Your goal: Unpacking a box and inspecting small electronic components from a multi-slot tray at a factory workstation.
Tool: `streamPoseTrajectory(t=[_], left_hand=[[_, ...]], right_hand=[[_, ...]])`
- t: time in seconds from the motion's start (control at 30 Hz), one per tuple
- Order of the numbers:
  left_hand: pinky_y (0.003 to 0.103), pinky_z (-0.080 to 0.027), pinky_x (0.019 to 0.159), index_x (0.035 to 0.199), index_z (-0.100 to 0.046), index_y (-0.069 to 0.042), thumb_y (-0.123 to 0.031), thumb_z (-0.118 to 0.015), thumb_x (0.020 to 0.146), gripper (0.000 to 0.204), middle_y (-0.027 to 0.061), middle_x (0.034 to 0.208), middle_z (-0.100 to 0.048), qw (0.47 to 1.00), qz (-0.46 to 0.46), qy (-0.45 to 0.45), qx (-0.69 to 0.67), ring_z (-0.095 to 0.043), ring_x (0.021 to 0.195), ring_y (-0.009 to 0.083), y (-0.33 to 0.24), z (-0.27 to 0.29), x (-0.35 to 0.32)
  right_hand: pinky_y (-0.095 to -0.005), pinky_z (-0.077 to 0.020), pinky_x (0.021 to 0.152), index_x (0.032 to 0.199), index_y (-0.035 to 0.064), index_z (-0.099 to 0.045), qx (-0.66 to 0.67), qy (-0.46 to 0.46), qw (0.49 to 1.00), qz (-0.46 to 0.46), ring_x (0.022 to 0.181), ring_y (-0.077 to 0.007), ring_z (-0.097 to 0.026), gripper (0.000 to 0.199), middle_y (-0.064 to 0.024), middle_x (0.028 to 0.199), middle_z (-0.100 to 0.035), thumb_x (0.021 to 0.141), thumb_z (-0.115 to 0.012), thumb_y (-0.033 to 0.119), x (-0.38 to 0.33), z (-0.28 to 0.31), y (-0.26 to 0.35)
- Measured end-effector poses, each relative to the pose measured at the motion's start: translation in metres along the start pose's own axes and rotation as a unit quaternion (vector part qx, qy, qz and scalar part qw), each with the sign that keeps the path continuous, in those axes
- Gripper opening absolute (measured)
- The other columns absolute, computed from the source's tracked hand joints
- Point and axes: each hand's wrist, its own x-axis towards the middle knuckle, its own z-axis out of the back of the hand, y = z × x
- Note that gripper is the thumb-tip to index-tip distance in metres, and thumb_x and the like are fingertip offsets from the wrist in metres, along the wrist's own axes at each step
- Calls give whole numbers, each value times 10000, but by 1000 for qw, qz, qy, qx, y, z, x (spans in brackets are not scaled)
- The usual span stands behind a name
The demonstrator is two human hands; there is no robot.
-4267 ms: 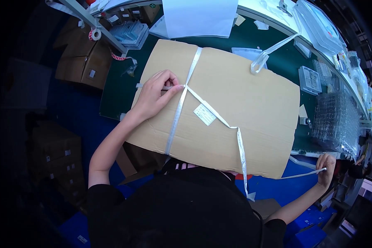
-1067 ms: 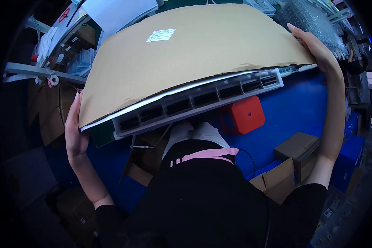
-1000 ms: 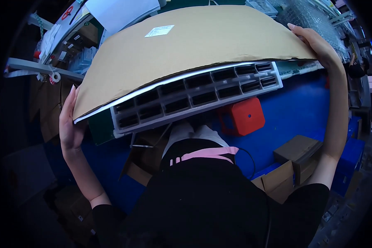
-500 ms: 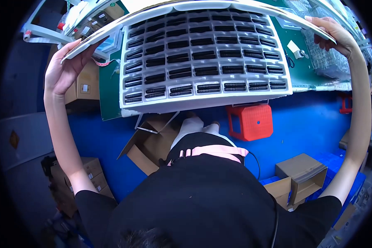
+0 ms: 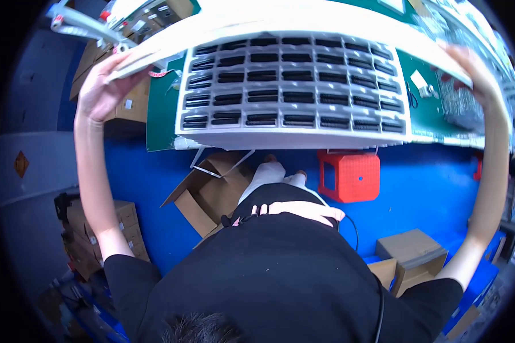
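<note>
- Sheet (image 5: pixel 292 17), wide, thin and white, and we're seeing it spanning the far side of the white plastic compartmented tray (image 5: pixel 297 139), the near rows showing.
- Left bare hand (image 5: pixel 100 91) is pinching the sheet's left edge, thumb against fingers; right bare hand (image 5: pixel 475 71), blurred, is gripping the right edge.
- Slim black strips (image 5: pixel 298 97) are lying in the compartments, and the tray is resting on the green tabletop (image 5: pixel 163 123).
- Step in hand, we're judging: holding the sheet up two-handed. Any next move is calling for both sides working evenly, sparing the strips a knock.
- Labels now: we're spotting a small white label (image 5: pixel 129 104) on a brown cardboard box (image 5: pixel 137 117), plus an orange diamond mark (image 5: pixel 20 164) leftward; we're reading no lettering.
</note>
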Motion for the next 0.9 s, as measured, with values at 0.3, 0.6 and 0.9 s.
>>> streamPoseTrajectory(t=[0.3,0.6,0.9], left_hand=[[248,-593,664,1328,-473,98,-115,-590,983,422,230,1232,-596,974,59,-140,-166,-685,980,251,63,14,-75],[283,-488,1019,1507,-372,0,-145,-471,1063,477,167,1410,-566,948,-59,-251,-188,-620,1201,202,102,61,-205],[289,-512,991,1407,-503,-24,-158,-491,1064,369,121,1367,-608,808,-179,-497,-263,-631,1191,199,181,105,-345]], right_hand=[[-191,-537,758,1306,-37,-547,214,-44,973,74,814,-134,-670,400,-141,1013,-718,999,-627,206,-40,-92,3],[-256,-582,754,1387,-53,-479,226,50,962,145,997,-220,-684,545,-224,1206,-659,1043,-505,369,49,-198,94],[-292,-599,805,1437,-54,-423,338,289,887,122,1070,-235,-678,569,-224,1254,-640,1045,-455,358,80,-248,115]])
